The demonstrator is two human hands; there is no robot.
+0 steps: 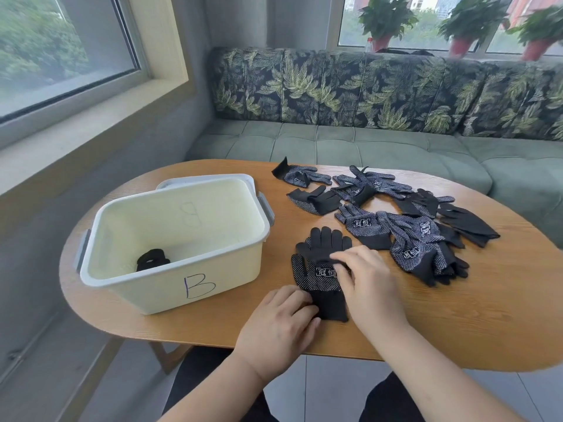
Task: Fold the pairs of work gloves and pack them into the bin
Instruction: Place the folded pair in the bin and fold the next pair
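Observation:
A pair of black dotted work gloves (320, 269) lies stacked on the wooden table (457, 324), fingers pointing away from me. My left hand (280, 324) rests on the cuff end, fingertips touching the fabric. My right hand (365, 284) lies over the right side of the pair, its fingers curled on the fabric near the white logo. Left of the pair stands a cream bin (170, 287) marked "B". One folded black glove bundle (152, 259) lies in the bin's near left corner. Several loose gloves (411, 236) are scattered to the right and behind.
The bin's lid (249, 181) shows behind the bin. A green sofa (365, 141) with leaf-print cushions runs behind the table. Potted plants (387, 22) stand on the window sill. The table's near edge curves just in front of my knees.

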